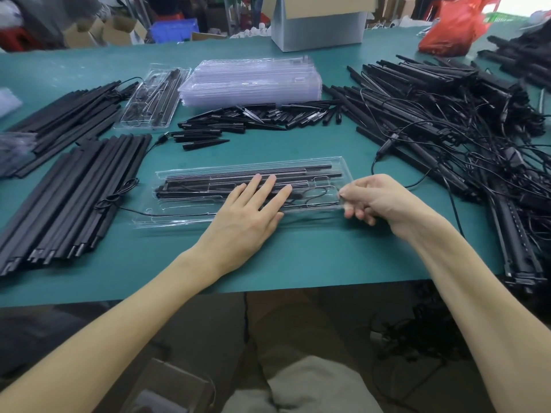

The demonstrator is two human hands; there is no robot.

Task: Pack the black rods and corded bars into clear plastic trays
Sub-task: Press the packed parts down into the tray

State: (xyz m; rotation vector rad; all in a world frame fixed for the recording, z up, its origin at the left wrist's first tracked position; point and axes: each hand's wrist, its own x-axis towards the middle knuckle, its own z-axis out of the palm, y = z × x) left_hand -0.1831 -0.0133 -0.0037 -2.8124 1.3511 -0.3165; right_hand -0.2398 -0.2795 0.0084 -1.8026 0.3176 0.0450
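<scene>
Head view: left hand (247, 216) flat on tray (179, 217), right hand (375, 198) gripping its end.

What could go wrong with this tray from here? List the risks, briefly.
1. The cord trails out of the clear tray at its left end toward the rod pile; moving the tray may snag it.
2. The right hand pinches only the tray's thin right edge while the left hand presses flat on the rods; the tray may flex and pop them loose.

Glossy clear plastic tray (190, 174) — matt black rods (74, 186)
</scene>
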